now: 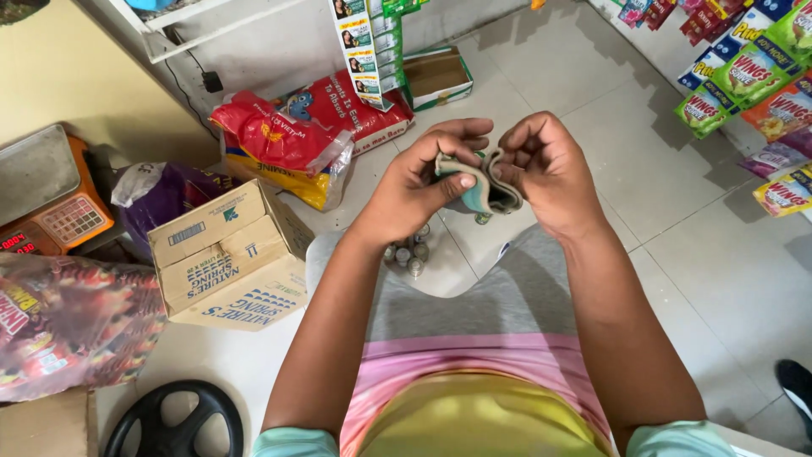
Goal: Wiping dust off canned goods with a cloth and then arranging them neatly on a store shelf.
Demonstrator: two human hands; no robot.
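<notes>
Soft, folded cloth-like stuff, a small greenish-grey pouch or wad (482, 188), sits between both hands, held up over the grey lap. Can't tell for sure if it's a purse or folded notes.

Left hand (419, 186): fingers curled round the left side of the pouch, thumb (448, 182) pressed flat on the front, fingertips tucked behind the top edge. Closed on it, firm grip.

Right hand (545, 165): fingers bent in like a hook, tips dug into the right edge of the pouch, pulling the folds apart. Also closed on it.

To do this bit well, I think: keep the left thumb pressed so the pouch doesn't slip, & let the right fingertips peel only one fold at a time. Go slow. Pull too hard & things inside may drop.

Below the fingers, on the pale tiled floor (643, 161), stands a little bunch of small silver-capped bottles (408, 252). Off past the left hand's knuckles sits a brown cardboard box w/ blue print (228, 254), & farther still a red plastic sack (283, 140). Past the right hand's fingers hang green & red packet strips (744, 76).
</notes>
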